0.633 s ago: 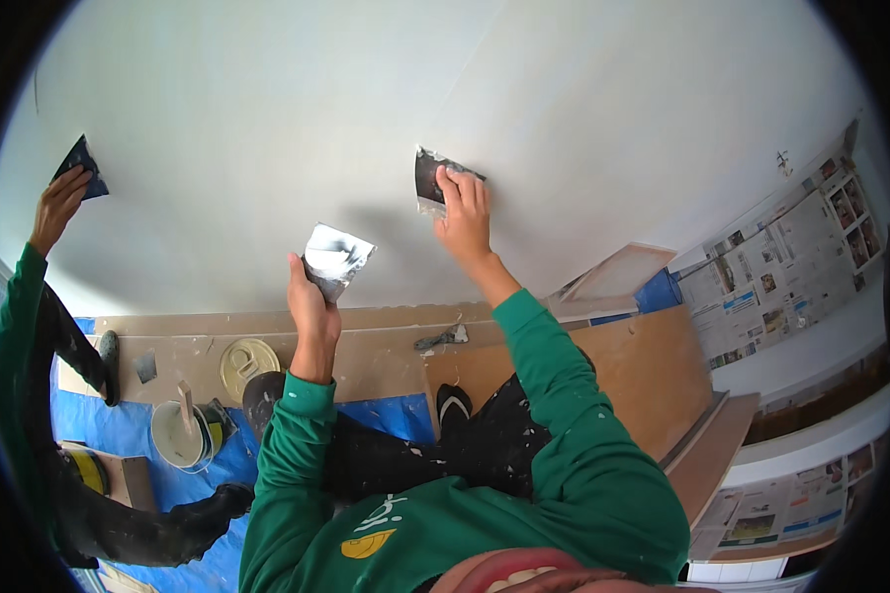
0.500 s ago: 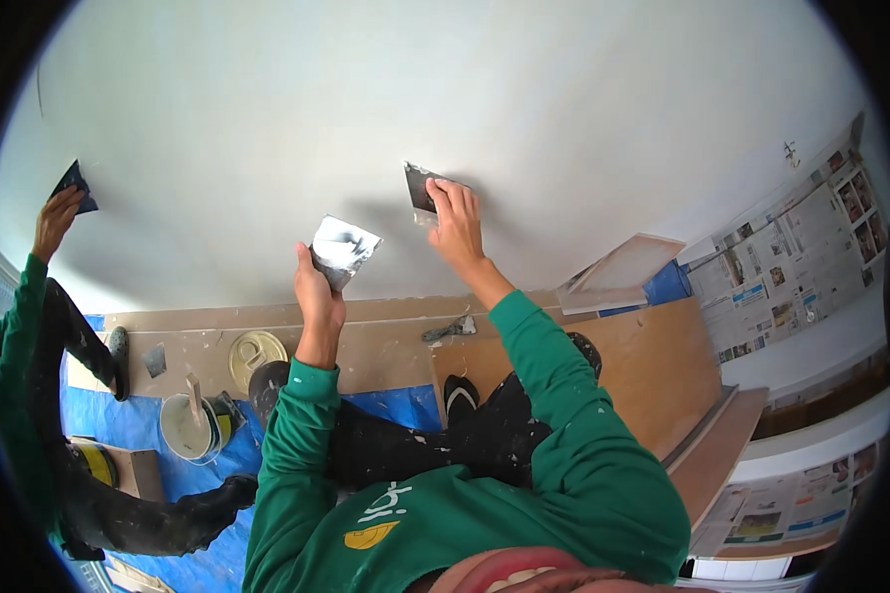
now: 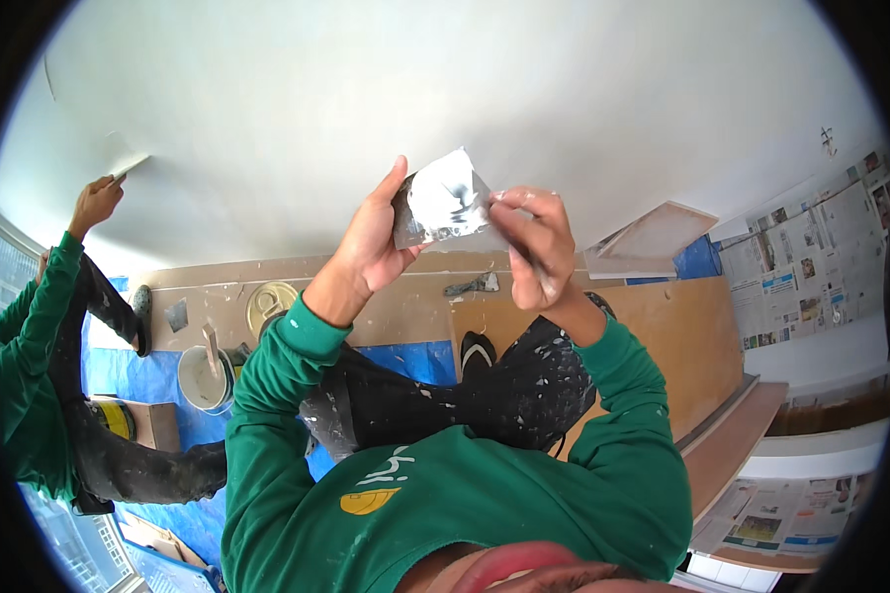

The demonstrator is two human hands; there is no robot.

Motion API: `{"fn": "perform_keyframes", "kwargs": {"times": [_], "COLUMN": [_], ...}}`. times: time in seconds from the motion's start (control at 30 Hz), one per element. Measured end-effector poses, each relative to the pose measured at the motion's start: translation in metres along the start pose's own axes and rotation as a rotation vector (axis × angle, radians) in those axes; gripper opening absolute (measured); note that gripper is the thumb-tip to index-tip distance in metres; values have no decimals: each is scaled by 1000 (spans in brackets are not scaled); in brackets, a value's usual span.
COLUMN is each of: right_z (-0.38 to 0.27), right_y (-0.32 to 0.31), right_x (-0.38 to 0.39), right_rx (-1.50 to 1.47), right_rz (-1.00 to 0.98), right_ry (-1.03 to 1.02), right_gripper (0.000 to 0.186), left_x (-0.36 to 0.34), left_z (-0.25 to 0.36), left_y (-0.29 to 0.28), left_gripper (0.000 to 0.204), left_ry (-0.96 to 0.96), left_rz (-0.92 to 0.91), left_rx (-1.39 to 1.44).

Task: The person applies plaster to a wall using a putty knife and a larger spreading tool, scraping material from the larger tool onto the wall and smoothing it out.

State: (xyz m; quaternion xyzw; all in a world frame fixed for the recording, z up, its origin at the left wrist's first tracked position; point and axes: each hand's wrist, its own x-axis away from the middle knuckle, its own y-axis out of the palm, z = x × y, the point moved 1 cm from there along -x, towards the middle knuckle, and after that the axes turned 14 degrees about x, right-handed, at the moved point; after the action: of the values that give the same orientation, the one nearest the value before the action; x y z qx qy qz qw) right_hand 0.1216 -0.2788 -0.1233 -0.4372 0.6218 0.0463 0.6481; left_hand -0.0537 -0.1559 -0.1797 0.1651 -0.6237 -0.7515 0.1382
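Note:
My left hand (image 3: 368, 242) grips a square metal filler scraper (image 3: 408, 225) from below, its thumb up along one edge. White filler (image 3: 445, 193) lies in a smooth, shiny patch on its face. My right hand (image 3: 544, 247) is up against the right edge of that plate, fingers curled round a second scraper (image 3: 516, 235), which is dark and smeared by motion. Both hands are held in front of the white wall (image 3: 366, 89), apart from it.
At left, a co-worker's hand (image 3: 96, 203) presses a scraper (image 3: 132, 166) to the wall. A bucket (image 3: 203, 381), a round lid (image 3: 270, 304) and a putty knife (image 3: 472, 285) are on the covered floor. Boards (image 3: 653, 237) lean at right near newspaper sheets (image 3: 791, 257).
My right hand has left the wall and come down to the plate. My left hand has moved up and right with its scraper. The co-worker's scraper has shifted right and turned.

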Motion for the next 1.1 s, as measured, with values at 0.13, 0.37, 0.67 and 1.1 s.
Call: {"fn": "perform_keyframes", "kwargs": {"times": [0.13,0.37,0.67,1.1], "right_z": [19,87,-10,37], "right_y": [-11,-45,-26,-37], "right_x": [0,2,-15,-74], "right_rx": [259,501,-1373,-1271], "right_rz": [-73,-229,222,133], "right_ry": [-257,-107,1322,1189], "right_gripper": [35,36,20,23], "left_x": [1,5,2,-10], "left_z": [-26,-22,0,3], "left_y": [34,57,41,-37], "left_gripper": [56,59,72,26], "left_ry": [218,456,1477,1136], "left_rz": [292,264,-102,62], "left_rx": [-194,-360,-1717,-1830]}}
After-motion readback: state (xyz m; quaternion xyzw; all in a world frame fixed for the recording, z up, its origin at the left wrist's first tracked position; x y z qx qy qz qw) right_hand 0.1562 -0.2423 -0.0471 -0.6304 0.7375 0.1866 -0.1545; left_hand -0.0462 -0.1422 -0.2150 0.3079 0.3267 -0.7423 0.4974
